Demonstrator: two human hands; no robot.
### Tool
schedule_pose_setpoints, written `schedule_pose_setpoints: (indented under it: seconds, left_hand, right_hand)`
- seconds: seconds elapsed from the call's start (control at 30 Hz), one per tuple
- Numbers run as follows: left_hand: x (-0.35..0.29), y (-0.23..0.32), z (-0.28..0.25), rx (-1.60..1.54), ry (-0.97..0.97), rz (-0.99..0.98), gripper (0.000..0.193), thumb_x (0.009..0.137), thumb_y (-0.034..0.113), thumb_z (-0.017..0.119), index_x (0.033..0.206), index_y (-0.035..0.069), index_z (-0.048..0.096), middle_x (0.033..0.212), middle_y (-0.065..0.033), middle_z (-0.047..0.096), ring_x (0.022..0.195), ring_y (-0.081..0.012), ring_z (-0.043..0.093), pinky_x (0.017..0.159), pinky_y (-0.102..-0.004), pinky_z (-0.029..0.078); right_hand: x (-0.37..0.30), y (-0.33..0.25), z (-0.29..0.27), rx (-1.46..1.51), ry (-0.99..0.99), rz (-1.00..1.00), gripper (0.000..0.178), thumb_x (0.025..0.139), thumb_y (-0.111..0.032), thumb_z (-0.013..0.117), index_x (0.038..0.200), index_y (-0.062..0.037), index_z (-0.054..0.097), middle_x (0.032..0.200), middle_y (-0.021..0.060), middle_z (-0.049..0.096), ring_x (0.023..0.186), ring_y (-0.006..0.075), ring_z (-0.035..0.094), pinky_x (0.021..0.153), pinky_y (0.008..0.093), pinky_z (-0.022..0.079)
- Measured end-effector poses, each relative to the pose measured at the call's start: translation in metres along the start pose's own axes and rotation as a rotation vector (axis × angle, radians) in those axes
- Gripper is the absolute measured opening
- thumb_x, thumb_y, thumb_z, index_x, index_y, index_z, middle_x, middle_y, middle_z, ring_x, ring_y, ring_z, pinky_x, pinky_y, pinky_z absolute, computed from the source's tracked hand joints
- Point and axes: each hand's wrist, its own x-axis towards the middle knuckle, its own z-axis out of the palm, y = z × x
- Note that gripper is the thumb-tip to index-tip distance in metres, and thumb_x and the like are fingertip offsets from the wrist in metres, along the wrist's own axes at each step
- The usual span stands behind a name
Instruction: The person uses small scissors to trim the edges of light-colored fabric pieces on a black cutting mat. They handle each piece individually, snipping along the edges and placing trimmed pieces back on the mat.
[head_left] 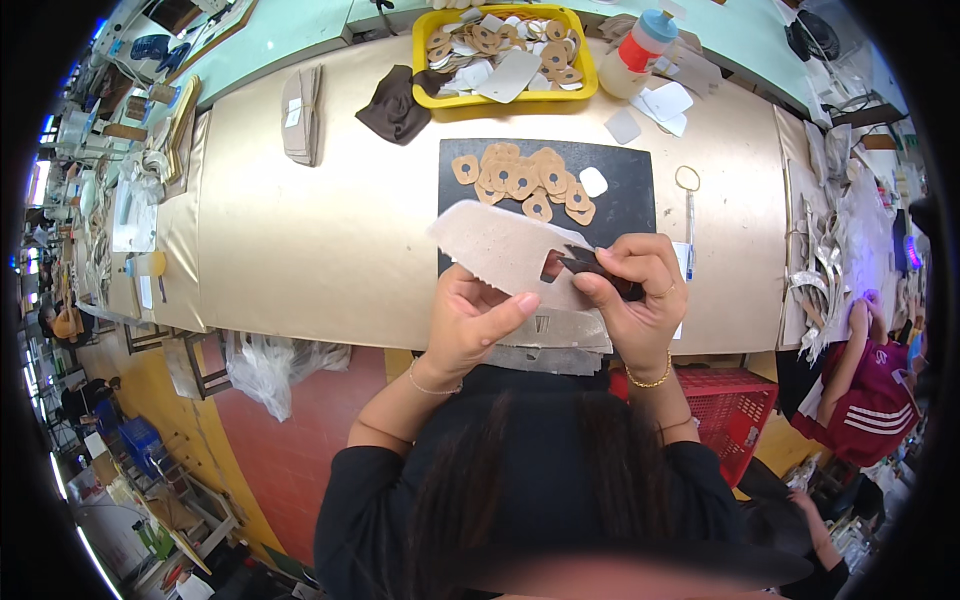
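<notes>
My left hand (472,318) grips the lower edge of a pale beige, stiff sheet piece (490,238), thumb on top and fingers beneath. The piece is tilted, with a small rectangular cutout toward its right end. Pinched between the thumb and fingers of my right hand (640,290) is a small dark piece with pointed ends (582,260), beside the cutout. Its kind is hard to make out. Below, at the table's front edge, lie more pale sheet pieces (550,345), one with a small slot-like mark. Part of the dark piece is hidden by my right fingers.
Tan rounded patches (520,178) with dark centres and a white patch (593,181) lie on a black mat (625,205). Behind stand a yellow basket (420,60) of patches and a bottle (640,52). Dark cloth (398,108) lies left; a red crate (735,405) sits below right.
</notes>
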Motion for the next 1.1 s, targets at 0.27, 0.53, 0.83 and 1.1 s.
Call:
schedule_pose_setpoints:
  seconds: [0.27, 0.53, 0.83, 1.1]
  left_hand:
    - [-0.001, -0.004, -0.003, -0.15, -0.029, -0.086, 0.047, 0.08, 0.001, 0.068, 0.125, -0.003, 0.054, 0.12, -0.0146, 0.062, 0.114, -0.0233, 0.059, 0.101, -0.038, 0.044]
    - [0.004, -0.002, 0.002, -0.201, -0.02, -0.13, 0.05, 0.079, 0.004, 0.069, 0.126, -0.002, 0.053, 0.123, -0.0144, 0.06, 0.113, -0.0224, 0.058, 0.102, -0.0385, 0.043]
    - [0.019, 0.01, -0.002, 0.009, -0.224, -0.013, 0.062, 0.074, 0.011, 0.072, 0.13, -0.002, 0.049, 0.13, -0.0152, 0.056, 0.102, -0.0179, 0.061, 0.09, -0.0335, 0.05]
    - [0.016, 0.004, -0.006, 0.006, -0.148, 0.129, 0.023, 0.084, 0.002, 0.065, 0.1, 0.002, 0.048, 0.12, -0.0256, 0.059, 0.096, -0.0251, 0.066, 0.086, -0.0373, 0.054]
  right_hand:
    - [0.004, -0.003, -0.003, -0.015, -0.003, -0.079, 0.026, 0.067, -0.005, 0.085, 0.084, -0.0012, 0.066, 0.086, 0.0074, 0.061, 0.071, 0.0157, 0.061, 0.06, 0.0261, 0.05]
    - [0.007, -0.001, -0.004, -0.033, 0.025, -0.16, 0.025, 0.067, -0.001, 0.084, 0.082, -0.0029, 0.065, 0.083, 0.0063, 0.061, 0.066, 0.0144, 0.059, 0.053, 0.0246, 0.048]
    - [0.01, -0.003, -0.01, -0.004, -0.073, -0.154, 0.025, 0.067, -0.002, 0.084, 0.082, -0.0024, 0.065, 0.08, 0.0055, 0.061, 0.061, 0.0143, 0.059, 0.051, 0.0253, 0.047]
    - [0.008, -0.003, -0.01, 0.021, -0.07, -0.154, 0.025, 0.066, -0.004, 0.085, 0.082, -0.0026, 0.066, 0.08, 0.0057, 0.061, 0.061, 0.0139, 0.058, 0.051, 0.0251, 0.046]
